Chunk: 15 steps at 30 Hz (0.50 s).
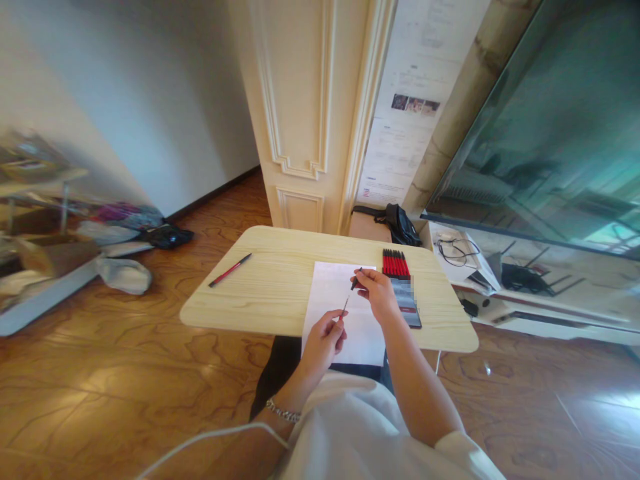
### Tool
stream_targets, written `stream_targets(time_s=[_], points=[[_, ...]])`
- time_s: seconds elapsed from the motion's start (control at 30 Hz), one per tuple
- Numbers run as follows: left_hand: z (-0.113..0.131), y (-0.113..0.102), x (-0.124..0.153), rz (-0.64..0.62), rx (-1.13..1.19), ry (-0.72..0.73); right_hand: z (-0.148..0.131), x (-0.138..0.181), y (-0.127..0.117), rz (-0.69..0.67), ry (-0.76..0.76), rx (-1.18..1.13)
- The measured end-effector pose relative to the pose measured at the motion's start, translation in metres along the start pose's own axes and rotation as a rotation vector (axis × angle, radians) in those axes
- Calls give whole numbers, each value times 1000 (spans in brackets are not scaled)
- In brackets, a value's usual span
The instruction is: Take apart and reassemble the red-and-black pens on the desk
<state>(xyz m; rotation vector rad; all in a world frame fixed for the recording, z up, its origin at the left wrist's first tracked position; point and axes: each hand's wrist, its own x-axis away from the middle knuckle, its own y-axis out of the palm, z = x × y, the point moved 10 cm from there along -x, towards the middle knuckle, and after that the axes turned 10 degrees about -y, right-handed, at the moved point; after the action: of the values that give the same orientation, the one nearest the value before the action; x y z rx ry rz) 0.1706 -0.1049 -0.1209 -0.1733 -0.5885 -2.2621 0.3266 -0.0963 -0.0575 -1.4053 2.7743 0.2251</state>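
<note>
Over the white paper sheet [320, 293], a pen is apart in two pieces. My left hand [325, 337] pinches its red part [342, 316], from which a thin pale refill [346, 304] points up. Between the fingertips of my right hand [377, 292] is a black pen piece [355, 281], just above the refill's end. Beside that hand lies a dark flat box [411, 313] with a row of several red and black pens [395, 263] at its far end. One more red and black pen [230, 271] rests alone toward the table's left.
The pale wooden table [270, 293] has rounded corners, and the paper hangs past its near edge. A black bag [400, 223] stands behind it. At right is a white cabinet [530, 320] with cables [457, 252]; at left, bags [125, 275] lie on the floor.
</note>
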Motion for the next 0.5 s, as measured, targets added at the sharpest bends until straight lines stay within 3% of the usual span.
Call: stream_targets(time_s=[0.1,0.23,0.37,0.5], points=[[2,-8,1,26,42,8,5,-13,-1,-9,-46,74],[5,-20,2,81,77,20,27,-18,17,-135,-90,476],[4,-28,1,102,86,23,38,-16,33,-137,-162,869],[4,-32,1,102,98,37,47,-17,45,-178,-159,1095]])
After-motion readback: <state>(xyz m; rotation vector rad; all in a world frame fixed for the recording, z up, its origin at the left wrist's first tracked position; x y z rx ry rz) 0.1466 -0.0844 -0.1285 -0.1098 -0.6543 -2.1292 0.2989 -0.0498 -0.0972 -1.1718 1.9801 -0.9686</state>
